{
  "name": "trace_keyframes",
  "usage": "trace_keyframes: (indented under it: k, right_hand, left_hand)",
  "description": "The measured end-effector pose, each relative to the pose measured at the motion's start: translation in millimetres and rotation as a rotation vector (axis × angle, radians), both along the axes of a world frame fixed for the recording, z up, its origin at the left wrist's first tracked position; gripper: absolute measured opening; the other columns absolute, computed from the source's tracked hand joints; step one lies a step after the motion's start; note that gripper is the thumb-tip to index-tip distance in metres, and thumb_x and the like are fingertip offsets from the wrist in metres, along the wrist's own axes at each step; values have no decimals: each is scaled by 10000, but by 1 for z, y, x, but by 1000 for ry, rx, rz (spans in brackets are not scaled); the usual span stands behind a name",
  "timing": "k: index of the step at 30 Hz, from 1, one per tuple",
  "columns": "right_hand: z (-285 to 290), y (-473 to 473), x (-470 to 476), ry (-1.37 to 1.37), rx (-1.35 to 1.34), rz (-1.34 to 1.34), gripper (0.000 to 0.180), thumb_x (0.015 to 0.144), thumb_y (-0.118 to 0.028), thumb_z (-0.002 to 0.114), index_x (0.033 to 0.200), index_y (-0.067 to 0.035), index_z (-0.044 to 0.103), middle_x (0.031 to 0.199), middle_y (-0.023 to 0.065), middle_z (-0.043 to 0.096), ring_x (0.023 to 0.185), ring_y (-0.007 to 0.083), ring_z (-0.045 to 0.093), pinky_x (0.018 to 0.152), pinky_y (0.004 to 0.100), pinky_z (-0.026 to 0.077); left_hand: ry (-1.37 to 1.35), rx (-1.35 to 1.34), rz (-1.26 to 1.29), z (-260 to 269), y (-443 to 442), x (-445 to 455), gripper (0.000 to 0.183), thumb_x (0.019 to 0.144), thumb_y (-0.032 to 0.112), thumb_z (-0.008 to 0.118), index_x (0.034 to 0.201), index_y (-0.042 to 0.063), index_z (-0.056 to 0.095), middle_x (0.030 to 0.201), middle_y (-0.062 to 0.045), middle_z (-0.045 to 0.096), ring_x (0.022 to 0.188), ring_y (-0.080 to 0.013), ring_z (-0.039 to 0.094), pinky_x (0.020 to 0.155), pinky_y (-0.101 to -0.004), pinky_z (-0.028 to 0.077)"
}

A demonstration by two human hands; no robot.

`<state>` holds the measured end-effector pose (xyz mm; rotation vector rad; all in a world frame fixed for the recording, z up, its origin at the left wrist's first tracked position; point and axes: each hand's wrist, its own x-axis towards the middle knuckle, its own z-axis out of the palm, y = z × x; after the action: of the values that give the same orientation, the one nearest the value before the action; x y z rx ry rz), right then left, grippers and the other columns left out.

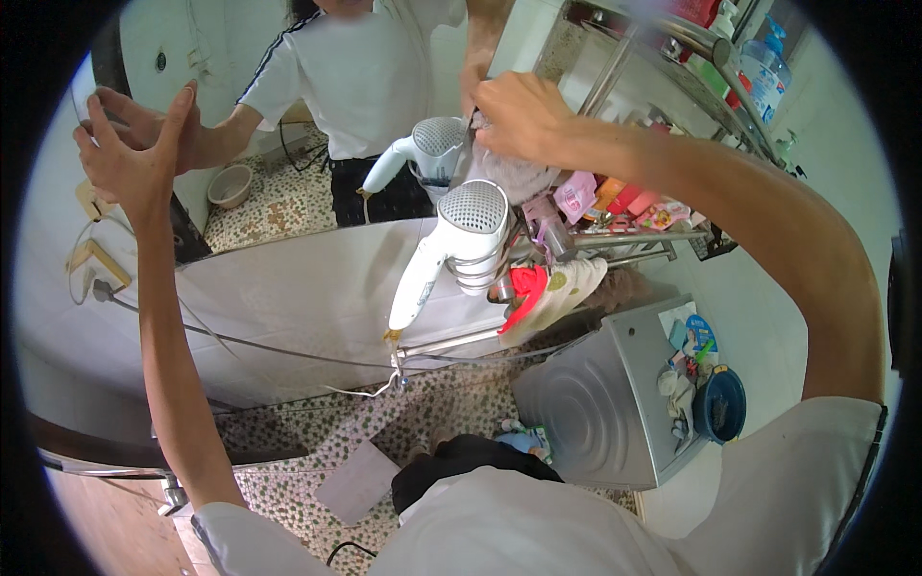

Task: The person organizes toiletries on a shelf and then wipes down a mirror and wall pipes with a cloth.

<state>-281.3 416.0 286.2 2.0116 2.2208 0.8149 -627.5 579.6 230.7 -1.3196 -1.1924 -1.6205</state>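
At the upper left, my left hand (pixel 137 155) is spread across the left edge of the wall mirror (pixel 238 65), thumb and fingers apart, with nothing seen in it. Its reflection shows just behind it. My right hand (pixel 526 115) is closed on a fuzzy grey cloth (pixel 513 173) near the mirror's right side. The cloth hangs below the fist, and my fingertips are hidden. Below it, a white hair dryer (pixel 472 234) sits in a coiled wire holder, handle pointing down and left. The mirror reflects the dryer and my white shirt.
A metal rack (pixel 634 241) holds packets and small items under my right forearm. Pump bottles (pixel 767 75) stand higher up. A patterned cloth (pixel 565 295) drapes over a rail. Below right is a silver appliance (pixel 576 403) with a blue basin (pixel 720 405) on top. A grey cable (pixel 288 351) crosses the wall.
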Motion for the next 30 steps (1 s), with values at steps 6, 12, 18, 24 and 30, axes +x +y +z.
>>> trace_keyframes:
  k: [6, 12, 18, 24, 30]
  right_hand:
    - [32, -8, 1, -300, 106, 85, 260, 695, -224, 657, 830, -2, 663, 760, 172, 658, 741, 352, 657, 660, 451, 532]
    - [58, -16, -12, -379, 60, -113, 237, 728, -189, 653, 874, -2, 643, 939, 207, 627, 726, 327, 648, 638, 436, 517]
    - [24, -15, 5, -305, 80, 10, 235, 785, -264, 611, 769, -36, 667, 735, 151, 656, 713, 325, 656, 638, 435, 524]
    - [7, -20, -9, -124, 45, -167, 281, 817, -292, 602, 756, -26, 671, 752, 171, 658, 764, 332, 657, 653, 424, 524]
    - [18, -14, -11, -79, 91, -192, 234, 814, -261, 638, 856, -39, 698, 839, 158, 681, 810, 319, 671, 695, 405, 541]
  left_hand:
    - [-29, -13, -63, 2, -2, -1, 1036, 586, 697, 710, 1333, 34, 436, 1238, -282, 448, 1142, -426, 492, 926, -501, 421]
    - [-51, 12, -85, -2, 8, -2, 1007, 601, 698, 700, 1341, 67, 438, 1259, -280, 439, 1165, -424, 474, 948, -519, 396]
    - [-67, 27, -73, -1, 0, 0, 1015, 588, 700, 709, 1336, 67, 446, 1252, -269, 448, 1155, -416, 475, 940, -524, 392]
    - [-107, 36, -198, -3, 4, -1, 1051, 575, 763, 662, 1361, 108, 420, 1355, -293, 346, 1245, -427, 382, 974, -577, 306]
    - [-85, 15, -96, -4, 1, 4, 1007, 605, 693, 706, 1367, 103, 411, 1307, -302, 386, 1198, -443, 427, 976, -548, 349]
